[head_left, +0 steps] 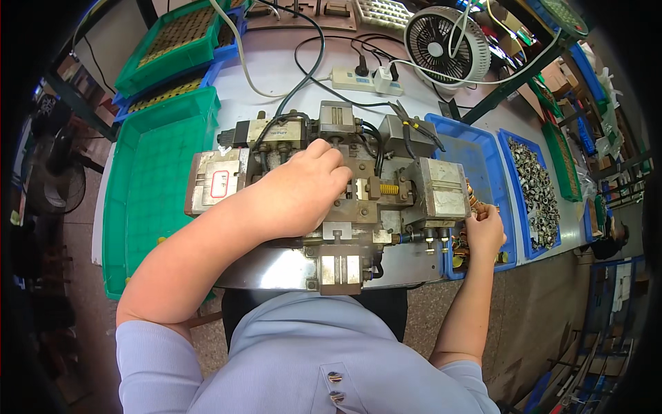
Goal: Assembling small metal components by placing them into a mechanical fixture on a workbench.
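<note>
A metal clamping fixture (357, 211) with several steel blocks, air hoses and a yellow spring (389, 189) sits on the table before me. My left hand (310, 183) reaches over its middle, fingers curled down together among the blocks; whatever they grip is hidden beneath the hand. Off to the right, my right hand (487, 229) is at the near part of a blue tray (509, 200) holding small brass-coloured parts (459, 257). Its thumb and fingers are drawn together by some of these parts, and what lies between them is too small to make out.
Left of the fixture lies a green tray (162, 172) with a few small yellow pieces. Behind stand stacked trays of parts (172, 41), a power strip (362, 79) and a fan (447, 47). Pliers (417, 126) rest on the fixture. Another blue tray (534, 193) holds small metal parts.
</note>
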{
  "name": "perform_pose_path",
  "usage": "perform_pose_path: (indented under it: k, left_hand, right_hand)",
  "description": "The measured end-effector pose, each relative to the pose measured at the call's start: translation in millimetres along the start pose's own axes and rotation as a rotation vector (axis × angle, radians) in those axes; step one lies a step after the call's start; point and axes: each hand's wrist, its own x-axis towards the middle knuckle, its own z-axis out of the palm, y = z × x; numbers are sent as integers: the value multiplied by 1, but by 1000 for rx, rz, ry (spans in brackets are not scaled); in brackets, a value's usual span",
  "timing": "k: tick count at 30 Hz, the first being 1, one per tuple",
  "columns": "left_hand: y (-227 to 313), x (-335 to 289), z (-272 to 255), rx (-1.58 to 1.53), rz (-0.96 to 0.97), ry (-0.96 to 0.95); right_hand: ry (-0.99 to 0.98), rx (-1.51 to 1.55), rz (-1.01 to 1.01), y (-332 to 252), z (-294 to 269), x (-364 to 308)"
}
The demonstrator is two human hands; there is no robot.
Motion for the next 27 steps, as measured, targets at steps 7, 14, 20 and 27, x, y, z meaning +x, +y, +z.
perform_pose_path:
  k: [7, 14, 20, 27]
  left_hand:
    - [4, 0, -1, 26, -2, 0]
    - [8, 8, -20, -30, -12, 19]
    - [8, -3, -82, -140, -92, 209]
    - [-35, -153, -114, -651, -864, 435]
  right_hand:
    - [172, 200, -40, 17, 12, 2]
    - [159, 242, -72, 16, 9, 2]
    - [191, 353, -87, 30, 14, 6]
    - [295, 481, -159, 38, 25, 20]
